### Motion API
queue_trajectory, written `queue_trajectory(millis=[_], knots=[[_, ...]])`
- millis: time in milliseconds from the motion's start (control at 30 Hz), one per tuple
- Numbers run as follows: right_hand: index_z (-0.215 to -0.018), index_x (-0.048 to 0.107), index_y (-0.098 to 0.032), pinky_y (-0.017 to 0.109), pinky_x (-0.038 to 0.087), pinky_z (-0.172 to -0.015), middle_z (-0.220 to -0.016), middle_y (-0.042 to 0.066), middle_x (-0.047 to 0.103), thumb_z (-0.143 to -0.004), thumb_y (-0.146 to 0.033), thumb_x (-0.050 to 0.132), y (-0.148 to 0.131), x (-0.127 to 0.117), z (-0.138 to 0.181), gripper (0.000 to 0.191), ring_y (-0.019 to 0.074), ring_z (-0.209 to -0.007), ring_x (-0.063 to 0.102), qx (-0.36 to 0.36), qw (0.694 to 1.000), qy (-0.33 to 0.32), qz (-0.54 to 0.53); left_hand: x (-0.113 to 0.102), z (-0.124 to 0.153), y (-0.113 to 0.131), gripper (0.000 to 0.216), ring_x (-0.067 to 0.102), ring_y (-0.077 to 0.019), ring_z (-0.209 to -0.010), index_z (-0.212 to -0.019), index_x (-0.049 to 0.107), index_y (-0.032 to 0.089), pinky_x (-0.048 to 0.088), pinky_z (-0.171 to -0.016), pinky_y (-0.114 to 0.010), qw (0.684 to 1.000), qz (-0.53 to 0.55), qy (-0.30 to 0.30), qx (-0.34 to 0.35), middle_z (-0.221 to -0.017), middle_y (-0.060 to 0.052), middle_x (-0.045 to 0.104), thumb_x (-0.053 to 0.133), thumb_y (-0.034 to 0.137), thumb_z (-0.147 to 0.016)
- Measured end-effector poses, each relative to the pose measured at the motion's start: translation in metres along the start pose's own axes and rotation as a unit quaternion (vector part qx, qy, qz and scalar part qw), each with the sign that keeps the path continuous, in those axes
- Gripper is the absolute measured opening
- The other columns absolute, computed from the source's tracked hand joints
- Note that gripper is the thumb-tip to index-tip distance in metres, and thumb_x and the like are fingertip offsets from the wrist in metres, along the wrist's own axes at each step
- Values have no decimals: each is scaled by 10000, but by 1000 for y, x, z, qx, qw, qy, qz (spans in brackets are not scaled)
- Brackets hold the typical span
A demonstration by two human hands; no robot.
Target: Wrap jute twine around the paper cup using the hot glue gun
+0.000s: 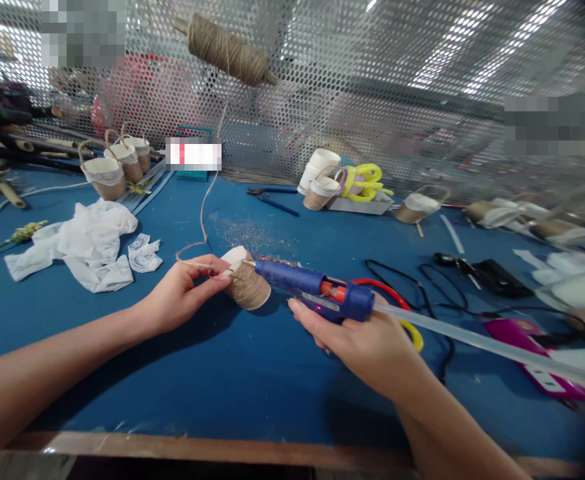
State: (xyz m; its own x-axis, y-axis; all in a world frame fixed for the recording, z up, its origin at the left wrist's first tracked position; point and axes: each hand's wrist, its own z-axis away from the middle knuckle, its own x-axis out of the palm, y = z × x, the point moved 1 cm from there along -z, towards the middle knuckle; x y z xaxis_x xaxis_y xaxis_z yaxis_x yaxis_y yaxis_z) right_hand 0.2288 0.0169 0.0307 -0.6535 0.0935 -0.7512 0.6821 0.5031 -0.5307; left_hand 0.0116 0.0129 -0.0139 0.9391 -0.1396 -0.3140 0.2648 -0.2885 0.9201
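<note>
My left hand [188, 293] pinches a strand of jute twine [203, 213] against a paper cup [245, 283] that lies on its side, most of it wrapped in twine. My right hand [360, 343] grips a blue hot glue gun [317, 293], its nozzle touching the cup's upper edge beside my left fingertips. A clear glue stick [472, 340] juts out of the gun's back toward the right. The twine runs up to a spool [227, 50] hanging on the mesh wall.
On the blue table [232, 373] lie white lace scraps [87, 243], finished twine-wrapped cup baskets [115, 167], stacked paper cups [320, 177], yellow scissors [367, 181], pliers [272, 197], black cords [422, 287] and a pink object [542, 343]. A perforated metal screen [372, 80] stands behind.
</note>
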Motion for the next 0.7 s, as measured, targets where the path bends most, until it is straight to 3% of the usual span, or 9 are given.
queue_trajectory(millis=[167, 300, 500, 700], knots=[[-694, 649, -247, 289, 555, -582, -639, 19, 658, -752, -372, 580, 0, 0, -1, 154, 223, -722, 672, -10, 1000, -3, 13, 0, 0, 0, 199, 581, -174, -842, -786, 655, 135, 459, -792, -295, 1000, 2, 3, -3, -889, -73, 650, 505, 256, -836], [-661, 650, -256, 277, 540, -533, -560, 8, 624, -760, -378, 569, 2, -6, 0, 177, 214, -676, 666, -37, 998, -49, 34, 0, 0, -1, 195, 583, -167, -844, -770, 658, 137, 457, -791, -282, 1000, 12, 7, -3, -896, -70, 653, 510, 249, -830], [-689, 677, -263, 307, 522, -601, -581, 9, 639, -769, -369, 561, 8, -6, 3, 176, 203, -651, 653, -67, 995, -61, 50, 0, 0, -1, 192, 587, -162, -850, -766, 659, 138, 460, -792, -280, 1000, 18, 1, -6, -905, -65, 653, 514, 245, -831], [-686, 701, -264, 285, 475, -507, -459, -10, 580, -808, -291, 482, 6, -5, 5, 252, 151, -449, 567, -105, 989, -71, 75, 1, 0, 0, 192, 591, -173, -863, -775, 663, 141, 462, -801, -296, 1000, 19, 3, -3, -923, -70, 658, 514, 249, -832]])
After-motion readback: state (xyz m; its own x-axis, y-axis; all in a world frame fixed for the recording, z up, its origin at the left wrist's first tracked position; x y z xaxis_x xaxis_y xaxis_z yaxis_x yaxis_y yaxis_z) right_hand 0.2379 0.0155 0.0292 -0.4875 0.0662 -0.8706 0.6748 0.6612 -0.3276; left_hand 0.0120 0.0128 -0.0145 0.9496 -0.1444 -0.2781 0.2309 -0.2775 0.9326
